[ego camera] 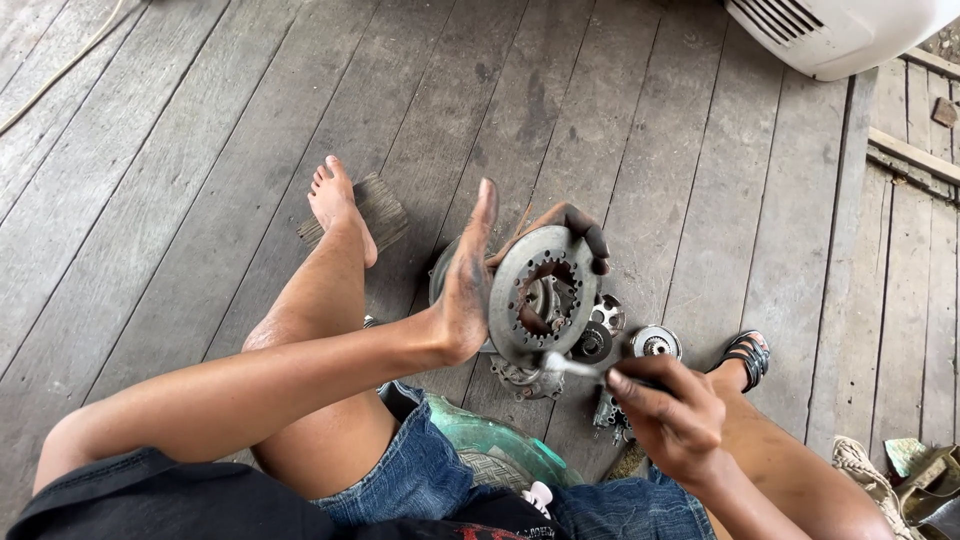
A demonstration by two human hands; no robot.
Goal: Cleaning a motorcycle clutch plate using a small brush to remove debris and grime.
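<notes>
My left hand (470,285) grips a round grey metal disc (543,295) with a ring of small holes and a toothed centre opening, holding it upright; greasy fingertips curl over its top right edge. My right hand (668,412) is shut on a small brush (570,366) with pale bristles, whose tip touches the disc's lower rim. Beneath the disc, several small metal machine parts (655,343) lie on the grey wooden plank floor (200,150).
My bare left leg and foot (335,200) stretch forward beside a small wooden block (380,208). A sandalled foot (747,355) is at right. A green basin (500,450) sits between my knees. A white appliance casing (830,35) stands top right. Footwear (900,480) lies bottom right.
</notes>
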